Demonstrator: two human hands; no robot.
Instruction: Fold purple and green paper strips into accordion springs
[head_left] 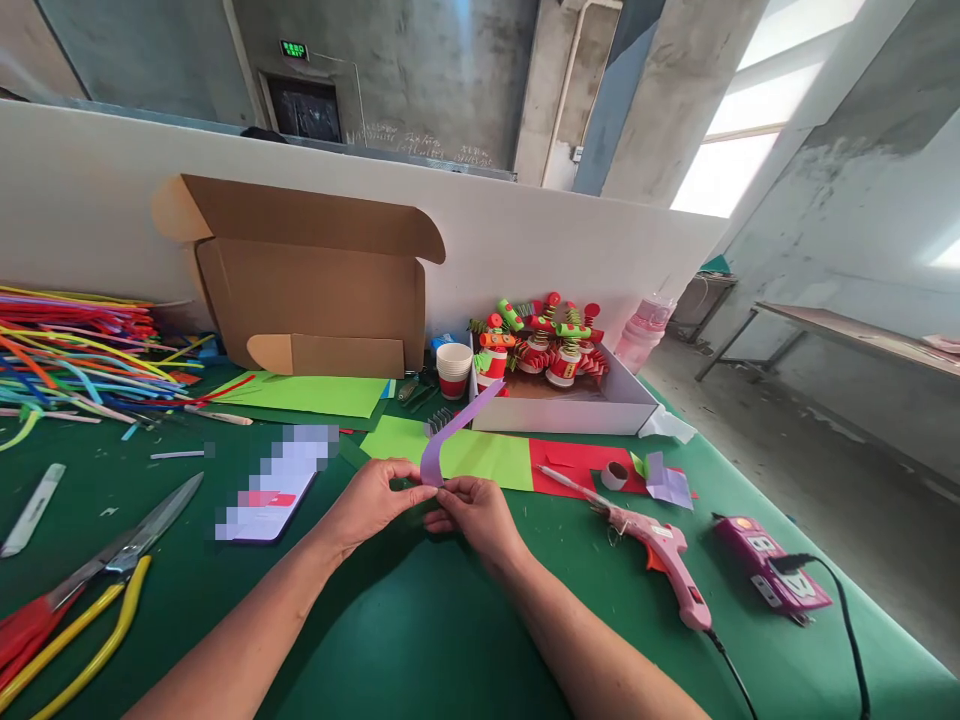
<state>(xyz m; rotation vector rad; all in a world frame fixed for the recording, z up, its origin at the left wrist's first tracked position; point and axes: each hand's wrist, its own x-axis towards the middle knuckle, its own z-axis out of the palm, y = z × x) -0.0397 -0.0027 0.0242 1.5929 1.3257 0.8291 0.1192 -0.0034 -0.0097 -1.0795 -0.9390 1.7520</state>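
Purple paper strip (448, 433) is dead ahead at 12 o'clock, lower end pinched in the fingertips of left hand (384, 500) and right hand (478, 515). From there, pink glue gun (661, 552) at 4, white box (562, 417) of red-green figures (564, 368) between 1 and 2, open cardboard box (315, 290) further back at 11

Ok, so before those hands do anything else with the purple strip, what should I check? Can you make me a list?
1. Purple strip held: ok, the left hand and right hand pinch its lower end.
2. Glue gun clear of the hands: ok, it lies to the right, touched by neither.
3. Nozzle away from paper: not ok, its tip is over the red paper.
4. Glue gun hot: cannot tell.
5. Glue gun plugged in: cannot tell, its cord leaves the picture.
6. Scissors clear of the hands: ok, they lie off to the left.
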